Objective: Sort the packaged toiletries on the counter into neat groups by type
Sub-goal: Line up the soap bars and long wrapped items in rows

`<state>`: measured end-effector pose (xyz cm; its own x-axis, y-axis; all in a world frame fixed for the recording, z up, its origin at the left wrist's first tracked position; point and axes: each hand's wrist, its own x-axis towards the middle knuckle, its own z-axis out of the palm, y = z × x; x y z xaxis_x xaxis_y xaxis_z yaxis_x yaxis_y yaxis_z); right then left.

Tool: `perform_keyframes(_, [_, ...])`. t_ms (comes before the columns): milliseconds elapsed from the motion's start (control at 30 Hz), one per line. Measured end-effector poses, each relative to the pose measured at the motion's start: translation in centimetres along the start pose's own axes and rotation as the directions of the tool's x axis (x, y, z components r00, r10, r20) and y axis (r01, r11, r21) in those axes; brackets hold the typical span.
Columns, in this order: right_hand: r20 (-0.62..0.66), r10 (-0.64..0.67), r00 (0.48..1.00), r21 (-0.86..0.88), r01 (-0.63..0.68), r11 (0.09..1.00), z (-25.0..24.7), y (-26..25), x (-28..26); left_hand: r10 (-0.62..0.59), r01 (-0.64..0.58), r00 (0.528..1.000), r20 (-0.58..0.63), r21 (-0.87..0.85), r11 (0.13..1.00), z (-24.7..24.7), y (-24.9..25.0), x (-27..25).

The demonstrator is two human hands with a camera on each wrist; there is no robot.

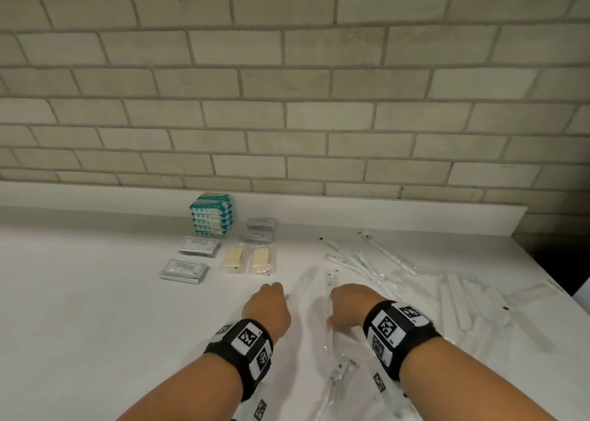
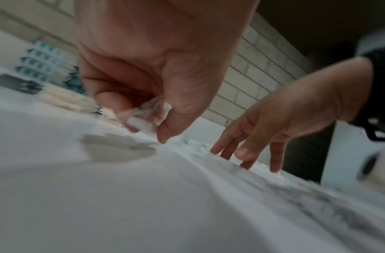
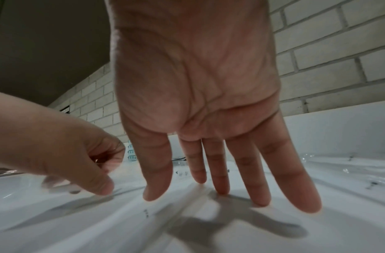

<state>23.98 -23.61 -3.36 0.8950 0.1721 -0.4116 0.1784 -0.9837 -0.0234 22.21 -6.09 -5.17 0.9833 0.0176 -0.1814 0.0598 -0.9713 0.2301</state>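
My left hand (image 1: 275, 294) pinches the end of a long clear-wrapped packet (image 2: 147, 114) between thumb and curled fingers, just above the white counter (image 1: 95, 309). That packet (image 1: 307, 279) runs away toward the wall between my hands. My right hand (image 1: 343, 302) is spread, and its straight fingertips (image 3: 221, 190) press down on another long clear packet (image 1: 329, 350) that lies on the counter. More long clear packets (image 1: 370, 262) lie scattered to the right.
Sorted groups sit at the back left: a stack of teal packs (image 1: 211, 219), grey sachets (image 1: 261, 231), white sachets (image 1: 199, 246), more white sachets (image 1: 184, 271), and two cream bars in clear wrap (image 1: 249, 258). The counter's right edge (image 1: 549, 280) drops off. A brick wall (image 1: 287, 101) backs it.
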Motion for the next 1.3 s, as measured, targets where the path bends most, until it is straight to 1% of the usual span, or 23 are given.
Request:
perform_keyframes(67, [0.015, -0.002, 1.000, 0.035, 0.001, 0.999, 0.1, 0.2, -0.1, 0.087, -0.087, 0.996, 0.003, -0.028, 0.996, 0.3, 0.4, 0.0])
perform_keyframes(167, [0.047, -0.009, 0.999, 0.069, 0.006, 0.998, 0.0, 0.4, -0.5, 0.159, -0.148, 0.984, 0.084, -0.131, 0.980, 1.2, 0.7, -0.2])
perform_keyframes(267, [0.097, -0.007, 0.995, 0.012, 0.006, 1.000, -0.1, 0.6, -1.0, 0.222, -0.213, 0.973, 0.071, -0.109, 0.971, 1.8, 0.5, -0.1])
perform_keyframes(333, [0.125, 0.007, 0.992, -0.034, -0.003, 0.999, 0.0, 0.3, -0.9, 0.244, -0.234, 0.966, 0.087, -0.107, 0.966, 1.8, 0.3, 0.0])
perform_keyframes(367, [0.116, 0.025, 0.993, -0.059, -0.018, 0.998, 0.2, 0.1, -0.7, 0.254, -0.244, 0.963, 0.090, -0.110, 0.964, 1.8, 0.1, 0.1])
perform_keyframes(433, [0.046, 0.101, 0.994, -0.058, -0.098, 0.994, 0.5, -0.7, -0.3, 0.271, -0.259, 0.958, 0.090, -0.126, 0.958, 1.7, 0.0, 0.1])
perform_keyframes(500, [-0.033, 0.174, 0.984, -0.001, -0.174, 0.985, 0.6, -1.6, 0.4, 0.289, -0.273, 0.953, 0.088, -0.159, 0.949, 1.7, -0.1, 0.1])
perform_keyframes(533, [-0.044, 0.201, 0.979, 0.041, -0.199, 0.979, 0.6, -2.0, 0.8, 0.299, -0.280, 0.950, 0.096, -0.170, 0.945, 1.7, -0.2, 0.2])
perform_keyframes(633, [0.014, 0.257, 0.966, 0.157, -0.256, 0.954, -0.2, -2.5, 1.8, 0.316, -0.290, 0.940, 0.126, -0.185, 0.939, 1.6, -0.3, 0.7])
perform_keyframes(667, [0.029, 0.259, 0.965, 0.200, -0.259, 0.945, -0.5, -2.4, 2.3, 0.311, -0.285, 0.942, 0.128, -0.192, 0.939, 1.5, -0.3, 1.0])
perform_keyframes(733, [-0.014, 0.245, 0.970, 0.323, -0.227, 0.919, -0.9, -2.2, 3.4, 0.293, -0.263, 0.948, 0.122, -0.210, 0.942, 1.5, -0.4, 1.5])
perform_keyframes(800, [-0.012, 0.222, 0.975, 0.463, -0.191, 0.865, -1.5, -1.9, 4.0, 0.284, -0.253, 0.952, 0.112, -0.228, 0.940, 1.4, -0.3, 2.0])
perform_keyframes(867, [0.053, 0.189, 0.981, 0.598, -0.183, 0.780, -2.0, -1.5, 4.7, 0.279, -0.250, 0.955, 0.099, -0.237, 0.939, 1.2, -0.4, 2.5])
perform_keyframes(900, [0.091, 0.195, 0.977, 0.603, -0.210, 0.770, -2.4, -1.2, 4.8, 0.276, -0.248, 0.957, 0.092, -0.238, 0.939, 1.1, -0.4, 2.7])
perform_keyframes(933, [0.115, 0.214, 0.970, 0.563, -0.241, 0.790, -2.6, -0.9, 4.8, 0.270, -0.244, 0.959, 0.087, -0.236, 0.941, 1.0, -0.3, 2.9])
perform_keyframes(967, [0.107, 0.226, 0.968, 0.506, -0.249, 0.826, -3.0, -0.6, 4.8, 0.265, -0.241, 0.961, 0.080, -0.233, 0.942, 1.0, -0.3, 3.0])
perform_keyframes(1000, [0.031, 0.249, 0.968, 0.446, -0.236, 0.864, -3.1, 0.0, 5.2, 0.264, -0.243, 0.962, 0.065, -0.228, 0.943, 1.0, -0.2, 3.1])
perform_keyframes(1033, [-0.095, 0.248, 0.964, 0.390, -0.193, 0.900, -3.2, 0.7, 5.5, 0.271, -0.256, 0.962, 0.039, -0.222, 0.941, 1.0, 0.0, 3.1])
perform_keyframes(1067, [-0.193, 0.253, 0.948, 0.369, -0.169, 0.914, -2.9, 1.6, 5.8, 0.287, -0.277, 0.958, 0.012, -0.219, 0.936, 1.0, 0.2, 3.1])
perform_keyframes(1100, [-0.238, 0.255, 0.937, 0.319, -0.173, 0.932, -2.6, 2.3, 5.8, 0.310, -0.303, 0.951, -0.004, -0.220, 0.927, 1.1, 0.4, 3.0])
perform_keyframes(1167, [-0.259, 0.279, 0.925, 0.202, -0.231, 0.952, -1.8, 3.4, 6.3, 0.372, -0.359, 0.928, 0.023, -0.217, 0.908, 1.3, 0.9, 3.0])
perform_keyframes(1233, [-0.261, 0.264, 0.929, 0.076, -0.253, 0.964, -1.3, 4.2, 6.7, 0.413, -0.391, 0.906, 0.093, -0.192, 0.900, 1.5, 1.3, 3.0])
perform_keyframes(1300, [-0.251, 0.283, 0.926, 0.053, -0.279, 0.959, -1.5, 4.8, 7.0, 0.418, -0.395, 0.899, 0.133, -0.169, 0.903, 1.5, 1.4, 3.2])
